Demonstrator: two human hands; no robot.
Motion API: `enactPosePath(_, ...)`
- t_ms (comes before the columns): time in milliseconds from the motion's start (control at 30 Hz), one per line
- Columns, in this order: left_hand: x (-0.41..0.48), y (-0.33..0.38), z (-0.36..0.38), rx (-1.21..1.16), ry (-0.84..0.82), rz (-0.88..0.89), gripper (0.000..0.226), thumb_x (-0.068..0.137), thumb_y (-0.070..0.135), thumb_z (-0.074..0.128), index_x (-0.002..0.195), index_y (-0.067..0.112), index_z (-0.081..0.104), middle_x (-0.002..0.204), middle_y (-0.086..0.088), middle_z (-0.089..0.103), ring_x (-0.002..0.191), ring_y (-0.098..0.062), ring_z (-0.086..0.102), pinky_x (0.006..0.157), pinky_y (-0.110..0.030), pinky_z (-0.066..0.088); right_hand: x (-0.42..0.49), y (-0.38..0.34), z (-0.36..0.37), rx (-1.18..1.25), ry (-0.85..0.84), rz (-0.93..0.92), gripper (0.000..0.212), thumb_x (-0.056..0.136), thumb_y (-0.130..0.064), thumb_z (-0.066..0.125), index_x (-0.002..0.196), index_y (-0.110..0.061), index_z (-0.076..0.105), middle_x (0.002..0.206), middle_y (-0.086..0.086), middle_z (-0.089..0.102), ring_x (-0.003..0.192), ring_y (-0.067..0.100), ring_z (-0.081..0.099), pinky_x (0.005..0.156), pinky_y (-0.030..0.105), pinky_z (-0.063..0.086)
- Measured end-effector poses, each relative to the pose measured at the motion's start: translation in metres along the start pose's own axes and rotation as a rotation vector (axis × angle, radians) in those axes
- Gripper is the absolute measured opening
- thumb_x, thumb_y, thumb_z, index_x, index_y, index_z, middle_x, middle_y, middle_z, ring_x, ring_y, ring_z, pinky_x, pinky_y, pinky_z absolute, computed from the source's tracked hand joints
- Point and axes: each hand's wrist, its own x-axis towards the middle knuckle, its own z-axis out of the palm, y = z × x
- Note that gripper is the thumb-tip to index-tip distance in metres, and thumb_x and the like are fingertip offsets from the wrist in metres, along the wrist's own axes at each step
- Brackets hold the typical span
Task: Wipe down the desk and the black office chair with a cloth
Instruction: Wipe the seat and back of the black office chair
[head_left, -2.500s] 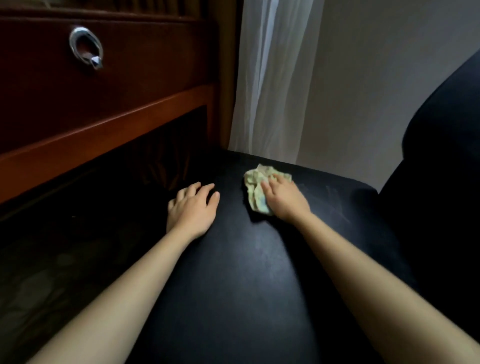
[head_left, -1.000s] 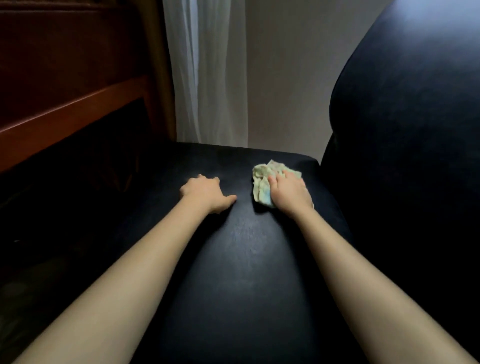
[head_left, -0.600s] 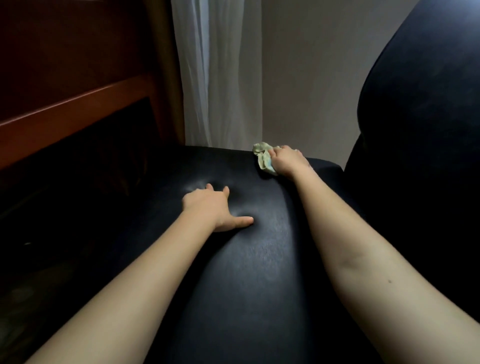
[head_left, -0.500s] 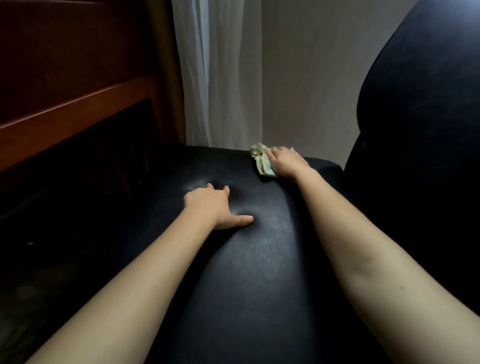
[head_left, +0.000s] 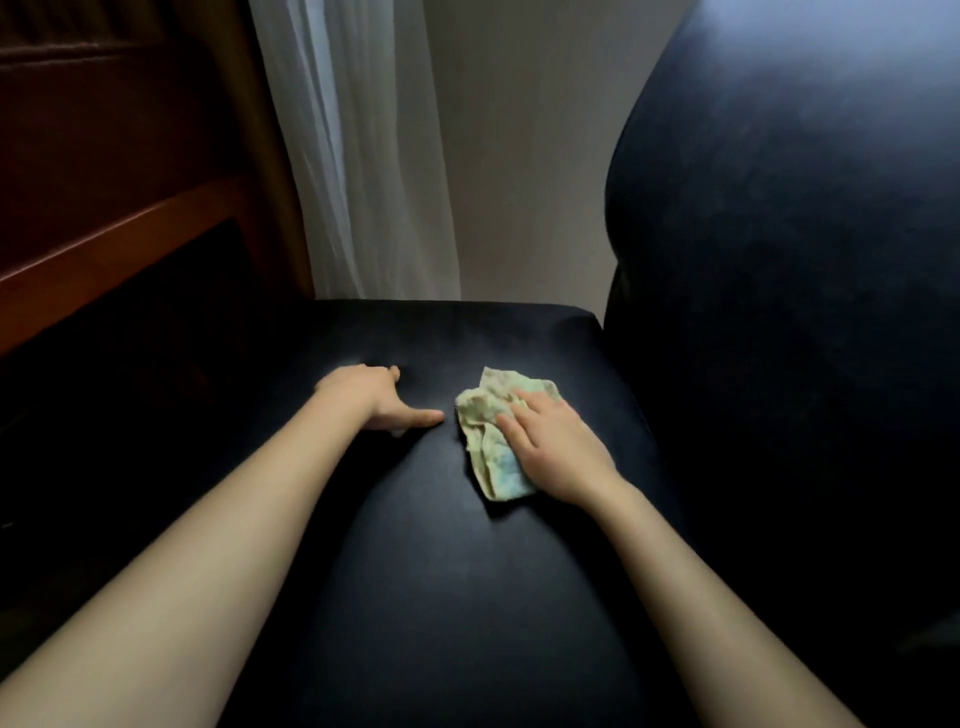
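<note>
On the black chair (head_left: 441, 571) seat, the right grip (head_left: 550, 441) presses flat, fingers straight, on the crumpled cloth (head_left: 485, 441), while the left grip (head_left: 369, 397) rests just beside it, thumb splayed, holding nothing.

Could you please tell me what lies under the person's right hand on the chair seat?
A crumpled pale green cloth, pressed by the right hand onto the black chair seat. The hand covers the cloth's right part, so its full extent is hidden.
</note>
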Motion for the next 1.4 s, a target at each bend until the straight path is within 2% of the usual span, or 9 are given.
enactPosePath(67,0.002,0.0,0.001,-0.01,0.014,-0.005,0.106,0.067,0.085,0.046,0.15,0.024,0.023,0.147,0.0,0.04,0.135,-0.022,0.037,0.105,-0.035,0.039,0.01,0.008,-0.002,-0.004,-0.017,0.036,0.048,0.101,-0.042,0.024,0.13,-0.019,0.054,0.147,0.003,0.039,0.138,0.021,0.031,0.112,0.035,0.02)
enactPosePath(133,0.004,0.001,0.002,-0.007,0.035,0.0,0.106,0.066,0.085,0.047,0.149,0.024,0.024,0.144,0.002,0.044,0.133,-0.022,0.04,0.101,-0.033,0.042,0.03,0.019,-0.001,-0.032,0.017,0.124,0.046,0.102,-0.039,0.024,0.128,-0.017,0.054,0.144,0.005,0.043,0.132,0.026,0.037,0.107,0.037,0.024)
enactPosePath(300,0.009,-0.001,0.012,-0.037,0.048,-0.004,0.108,0.067,0.086,0.044,0.151,0.025,0.014,0.155,-0.009,0.024,0.14,-0.026,0.028,0.106,-0.039,0.038,0.097,0.05,0.0,-0.038,0.102,0.381,0.053,0.1,-0.042,0.019,0.132,-0.012,0.05,0.138,0.013,0.048,0.127,0.032,0.042,0.106,0.04,0.029)
enactPosePath(500,0.008,-0.003,0.024,-0.069,0.099,-0.019,0.107,0.066,0.087,0.041,0.151,0.031,0.007,0.157,-0.006,0.015,0.141,-0.029,0.027,0.106,-0.04,0.037,0.158,0.083,-0.024,-0.027,0.158,0.385,0.043,0.101,-0.023,0.021,0.129,-0.01,0.051,0.133,0.017,0.051,0.124,0.033,0.047,0.104,0.04,0.034)
enactPosePath(700,0.013,0.0,0.03,-0.067,0.095,-0.045,0.105,0.069,0.086,0.035,0.151,0.032,-0.002,0.159,-0.005,0.005,0.145,-0.028,0.011,0.111,-0.045,0.028,0.191,0.106,-0.019,0.02,0.112,0.446,0.054,0.1,-0.037,0.014,0.132,-0.01,0.047,0.137,0.019,0.047,0.125,0.036,0.043,0.102,0.043,0.033)
enactPosePath(933,0.012,-0.005,0.032,-0.14,0.099,-0.02,0.104,0.069,0.084,0.04,0.151,0.031,0.003,0.159,-0.006,0.007,0.145,-0.03,0.012,0.113,-0.048,0.027,0.138,0.089,-0.024,0.054,0.144,0.479,0.051,0.099,-0.037,0.02,0.13,-0.012,0.051,0.134,0.018,0.048,0.121,0.035,0.046,0.099,0.039,0.037)
enactPosePath(1067,0.009,-0.004,0.024,-0.16,0.097,-0.002,0.104,0.069,0.083,0.045,0.151,0.029,0.008,0.157,-0.007,0.014,0.142,-0.032,0.022,0.111,-0.047,0.029,0.073,0.073,-0.017,0.062,0.155,0.548,0.05,0.1,-0.041,0.023,0.135,-0.013,0.046,0.14,0.018,0.042,0.128,0.035,0.038,0.106,0.043,0.032)
enactPosePath(1200,0.006,-0.003,0.024,-0.181,0.083,-0.001,0.103,0.071,0.081,0.047,0.151,0.028,0.01,0.157,-0.008,0.014,0.141,-0.033,0.023,0.11,-0.047,0.031,-0.001,0.059,-0.009,0.034,0.116,0.517,0.052,0.099,-0.043,0.021,0.135,-0.016,0.046,0.144,0.015,0.039,0.133,0.032,0.033,0.111,0.044,0.026)
enactPosePath(1400,0.004,-0.003,0.02,-0.186,0.083,-0.002,0.102,0.071,0.08,0.048,0.151,0.027,0.012,0.156,-0.008,0.017,0.139,-0.033,0.026,0.109,-0.046,0.032,-0.11,0.016,-0.022,0.021,0.082,0.453,0.046,0.102,-0.039,0.028,0.144,-0.025,0.036,0.155,0.005,0.025,0.143,0.02,0.017,0.114,0.028,0.011)
